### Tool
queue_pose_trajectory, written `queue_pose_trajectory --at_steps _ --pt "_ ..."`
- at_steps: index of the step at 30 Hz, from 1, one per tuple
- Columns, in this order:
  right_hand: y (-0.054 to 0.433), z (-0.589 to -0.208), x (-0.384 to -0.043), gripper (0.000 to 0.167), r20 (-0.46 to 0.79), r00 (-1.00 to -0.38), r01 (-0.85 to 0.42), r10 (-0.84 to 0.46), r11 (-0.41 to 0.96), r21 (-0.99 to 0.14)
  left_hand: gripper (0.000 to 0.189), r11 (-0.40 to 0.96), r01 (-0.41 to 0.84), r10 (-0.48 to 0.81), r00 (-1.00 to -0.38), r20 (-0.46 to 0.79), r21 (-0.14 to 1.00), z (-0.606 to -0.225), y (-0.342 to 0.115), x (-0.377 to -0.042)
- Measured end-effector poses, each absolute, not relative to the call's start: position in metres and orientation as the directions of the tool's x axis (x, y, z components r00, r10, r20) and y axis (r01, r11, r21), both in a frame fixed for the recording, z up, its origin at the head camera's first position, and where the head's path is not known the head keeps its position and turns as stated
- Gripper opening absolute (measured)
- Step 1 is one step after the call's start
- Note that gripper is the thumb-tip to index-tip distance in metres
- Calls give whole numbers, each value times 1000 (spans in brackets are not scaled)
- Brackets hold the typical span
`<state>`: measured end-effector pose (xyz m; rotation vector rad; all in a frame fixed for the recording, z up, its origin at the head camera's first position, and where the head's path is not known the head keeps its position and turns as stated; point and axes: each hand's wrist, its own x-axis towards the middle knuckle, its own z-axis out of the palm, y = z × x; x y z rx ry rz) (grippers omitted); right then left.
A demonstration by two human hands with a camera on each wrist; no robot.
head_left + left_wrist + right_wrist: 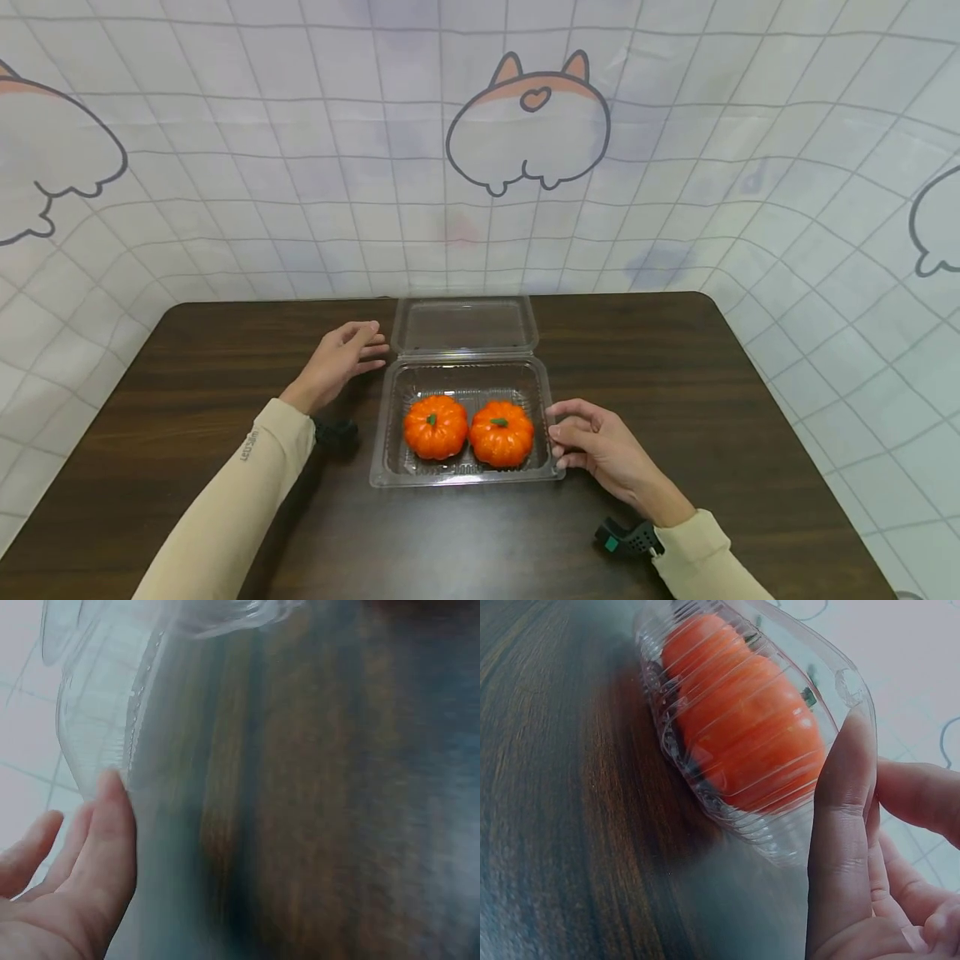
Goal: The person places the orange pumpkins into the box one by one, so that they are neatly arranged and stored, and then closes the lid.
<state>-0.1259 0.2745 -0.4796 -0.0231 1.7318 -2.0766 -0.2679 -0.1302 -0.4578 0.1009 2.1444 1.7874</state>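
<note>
A clear plastic clamshell box lies on the table with its lid folded back, away from me. Two small orange pumpkins with green stems, a left one and a right one, sit side by side in the base. My right hand pinches the base's right rim between thumb and finger. By the lid's left side is my left hand, fingers loosely extended. One fingertip meets the lid's edge in the left wrist view; whether it touches cannot be told.
The dark wood-grain table extends around the box on both sides. Behind and beside it hangs a white grid-patterned cloth with cartoon animal drawings. A dark strap is on the right wrist, another on the left.
</note>
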Motion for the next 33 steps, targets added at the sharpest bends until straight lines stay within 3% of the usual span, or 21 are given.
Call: queue_pose_trajectory --at_steps 12,33 --pt "272 -480 -127 31 -240 -902 307 -358 -144 -941 74 99 -306 425 -847 -319 947 -469 -130 -288" --pt "276 -480 -126 26 -242 -885 325 -398 -155 -933 69 -23 -396 495 -802 -334 918 -483 -113 -303"
